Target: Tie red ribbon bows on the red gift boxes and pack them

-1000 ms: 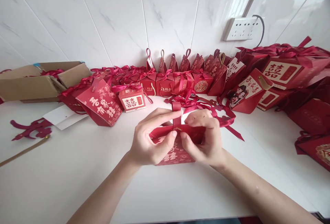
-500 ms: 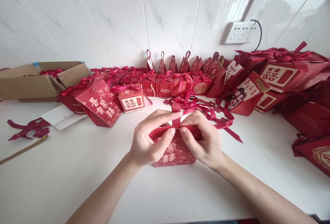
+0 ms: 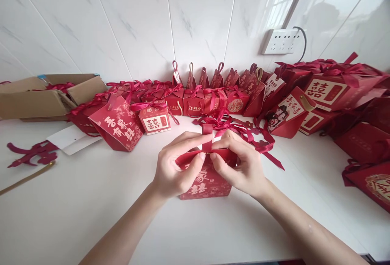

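Observation:
A red gift box (image 3: 210,181) with pale printed characters and flower lines stands on the white table in front of me. A dark red strap loop (image 3: 207,137) rises from the middle of its top edge. My left hand (image 3: 179,163) pinches the top edge just left of the strap, thumb on the front, fingers behind. From the other side my right hand (image 3: 239,163) pinches the same edge just right of the strap. Both thumb tips nearly meet below the loop. The fingers partly hide the box's top and the fastening at the strap's base.
Red ribbons (image 3: 246,131) lie loose behind the box. Rows of red gift boxes (image 3: 195,102) line the tiled wall, and more red boxes (image 3: 329,90) are piled at right. At left are a cardboard carton (image 3: 33,104), white cards (image 3: 68,137), dark red straps (image 3: 33,153) and a gold strap (image 3: 29,177).
Both hands keep their pinch on the box's top edge. The view has shifted slightly; hands and box otherwise look almost the same.

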Demonstrator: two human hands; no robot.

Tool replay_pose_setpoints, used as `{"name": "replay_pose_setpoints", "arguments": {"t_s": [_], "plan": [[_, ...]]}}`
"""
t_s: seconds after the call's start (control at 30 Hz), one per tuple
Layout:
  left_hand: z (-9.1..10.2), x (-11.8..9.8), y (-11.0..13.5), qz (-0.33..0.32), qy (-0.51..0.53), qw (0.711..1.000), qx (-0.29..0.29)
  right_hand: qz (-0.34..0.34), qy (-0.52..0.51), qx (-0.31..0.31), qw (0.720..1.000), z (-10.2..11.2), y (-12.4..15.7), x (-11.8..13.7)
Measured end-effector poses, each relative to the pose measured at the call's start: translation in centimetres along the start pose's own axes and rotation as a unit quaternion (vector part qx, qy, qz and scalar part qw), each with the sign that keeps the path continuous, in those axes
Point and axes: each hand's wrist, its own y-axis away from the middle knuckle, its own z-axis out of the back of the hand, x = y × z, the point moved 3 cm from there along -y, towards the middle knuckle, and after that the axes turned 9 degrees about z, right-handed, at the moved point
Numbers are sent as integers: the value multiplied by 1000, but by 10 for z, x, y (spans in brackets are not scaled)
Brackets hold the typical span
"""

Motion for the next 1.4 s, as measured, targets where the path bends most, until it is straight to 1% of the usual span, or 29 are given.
{"name": "replay_pose_setpoints", "arguments": {"t_s": [0.13, 0.27, 0.53, 0.63, 0.73, 0.83, 1.03, 1.23, 1.4], "plan": [[0, 1, 0, 21, 21, 999, 14, -32, -22, 8, 999, 2, -2, 1], [-1, 1, 0, 36, 41, 998, 23, -62, -49, 28, 996, 3, -4, 2], [-1, 0, 1, 21, 38, 999, 17, -50, -20, -6, 999, 1, -3, 2], [-1, 1, 0, 30, 36, 999, 15, -46, -21, -8, 999, 1, -3, 2], [-1, 1, 0, 42, 38, 998, 15, -44, -32, -3, 999, 2, -3, 2], [-1, 1, 1, 40, 40, 998, 14, -41, -38, 4, 998, 3, -4, 1], [-1, 0, 1, 36, 30, 999, 12, -9, -31, 11, 999, 2, -3, 2], [-1, -1, 1, 22, 31, 999, 12, -39, -48, 30, 998, 2, -1, 0], [0, 0, 0, 21, 28, 999, 20, -36, -65, 54, 996, 6, -3, -2]]}}
